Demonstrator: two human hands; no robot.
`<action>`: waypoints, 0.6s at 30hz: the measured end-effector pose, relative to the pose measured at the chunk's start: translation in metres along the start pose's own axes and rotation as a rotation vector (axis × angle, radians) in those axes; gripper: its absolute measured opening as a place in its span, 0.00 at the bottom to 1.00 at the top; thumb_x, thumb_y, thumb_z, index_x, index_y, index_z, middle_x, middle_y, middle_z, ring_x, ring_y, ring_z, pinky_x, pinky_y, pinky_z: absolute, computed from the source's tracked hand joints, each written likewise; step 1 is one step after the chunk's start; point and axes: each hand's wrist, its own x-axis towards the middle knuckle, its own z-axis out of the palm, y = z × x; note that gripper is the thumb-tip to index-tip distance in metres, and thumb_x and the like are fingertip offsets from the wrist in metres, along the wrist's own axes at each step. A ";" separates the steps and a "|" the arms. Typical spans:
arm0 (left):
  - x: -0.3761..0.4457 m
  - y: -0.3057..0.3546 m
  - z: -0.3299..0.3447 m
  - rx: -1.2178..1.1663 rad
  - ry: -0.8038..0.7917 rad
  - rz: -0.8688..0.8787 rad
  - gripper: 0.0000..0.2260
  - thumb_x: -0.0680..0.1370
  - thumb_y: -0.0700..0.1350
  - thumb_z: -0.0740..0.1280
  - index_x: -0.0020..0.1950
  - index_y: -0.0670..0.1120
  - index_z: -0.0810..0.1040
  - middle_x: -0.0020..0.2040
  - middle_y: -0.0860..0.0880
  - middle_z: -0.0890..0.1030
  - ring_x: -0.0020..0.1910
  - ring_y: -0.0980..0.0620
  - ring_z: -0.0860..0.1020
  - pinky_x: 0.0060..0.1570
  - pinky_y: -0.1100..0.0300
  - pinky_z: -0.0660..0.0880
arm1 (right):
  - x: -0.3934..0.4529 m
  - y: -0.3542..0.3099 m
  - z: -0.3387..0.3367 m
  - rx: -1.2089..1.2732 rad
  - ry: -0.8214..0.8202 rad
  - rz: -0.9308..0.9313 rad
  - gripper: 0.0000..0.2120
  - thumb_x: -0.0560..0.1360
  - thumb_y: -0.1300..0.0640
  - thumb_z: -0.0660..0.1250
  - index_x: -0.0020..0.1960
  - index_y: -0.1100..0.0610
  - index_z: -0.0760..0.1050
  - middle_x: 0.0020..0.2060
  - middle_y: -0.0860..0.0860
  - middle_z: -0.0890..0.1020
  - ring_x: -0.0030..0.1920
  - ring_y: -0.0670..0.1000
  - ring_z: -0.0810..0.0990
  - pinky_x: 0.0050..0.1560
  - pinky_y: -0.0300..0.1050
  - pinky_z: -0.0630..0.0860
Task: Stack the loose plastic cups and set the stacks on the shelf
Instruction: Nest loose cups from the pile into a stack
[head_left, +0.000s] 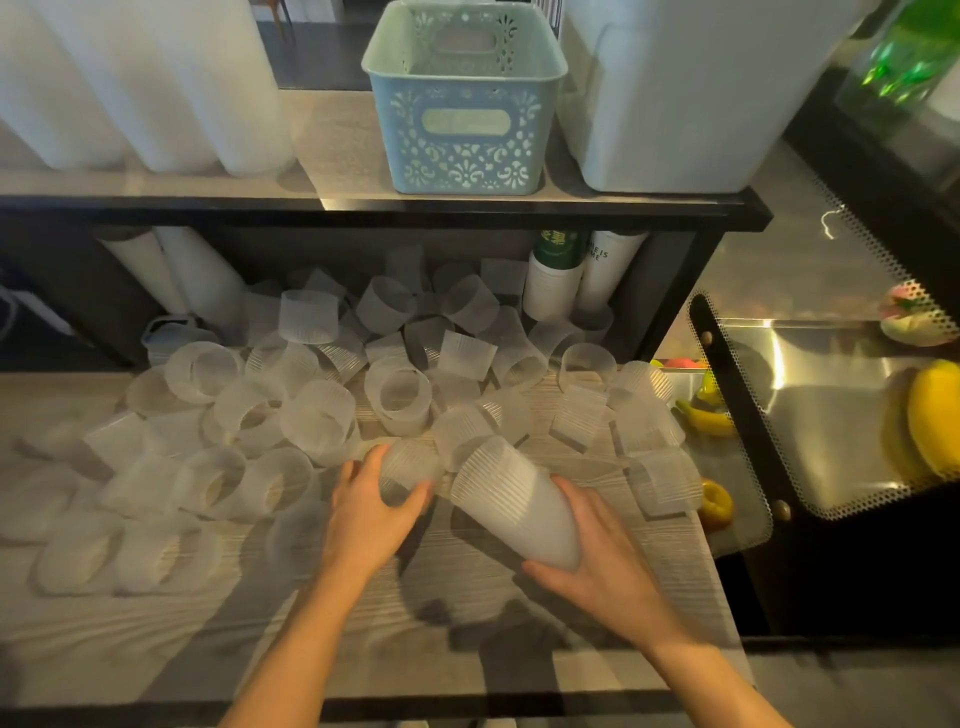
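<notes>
Right hand: the right hand (597, 551) is closest, at about 5 o'clock. It is wrapped around the bottom end of a stack of cups (514, 499), palm up. The stack lies tipped over, with its open mouth pointing to 11 o'clock.
Left hand: the left hand (371, 501) is just beside it, at about 6 o'clock. Its thumb and fingers are closed around one loose cup (408, 470), lying on its side, close to the mouth of the stack.
Step now: I think the one cup is about to go into the stack.
Counter: the wooden counter (467, 597) is bare by the arms. Farther out, from 9 o'clock to 2 o'clock, it is covered with many loose cups (311, 415), most lying on their sides.
Done so far: only a small part, I think. One stack is growing in the hand.
Left to do: lots of cups are not stacked yet.
Shelf: the shelf (363, 208) is far off at 12 o'clock. A blue basket (462, 104) sits on top, with tall white stacks (156, 78) at 10 o'clock.
</notes>
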 end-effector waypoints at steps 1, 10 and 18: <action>0.000 -0.004 -0.007 -0.063 -0.021 0.020 0.27 0.73 0.59 0.71 0.70 0.59 0.67 0.62 0.50 0.72 0.60 0.49 0.75 0.59 0.49 0.74 | 0.000 0.000 0.000 -0.010 0.000 -0.001 0.45 0.67 0.36 0.72 0.75 0.40 0.49 0.64 0.39 0.63 0.61 0.41 0.65 0.60 0.43 0.68; -0.010 -0.003 -0.060 -0.414 -0.079 0.197 0.29 0.63 0.67 0.70 0.61 0.59 0.73 0.56 0.51 0.77 0.51 0.56 0.79 0.51 0.59 0.78 | 0.005 -0.015 -0.001 -0.100 -0.019 -0.066 0.47 0.66 0.34 0.72 0.76 0.42 0.50 0.68 0.41 0.65 0.64 0.41 0.66 0.64 0.43 0.68; -0.014 0.011 -0.067 -0.292 -0.285 0.345 0.30 0.68 0.67 0.66 0.69 0.64 0.70 0.58 0.58 0.75 0.55 0.60 0.75 0.58 0.57 0.75 | 0.008 -0.033 -0.002 -0.120 -0.046 -0.119 0.45 0.65 0.36 0.73 0.72 0.35 0.47 0.66 0.41 0.66 0.63 0.42 0.67 0.63 0.44 0.69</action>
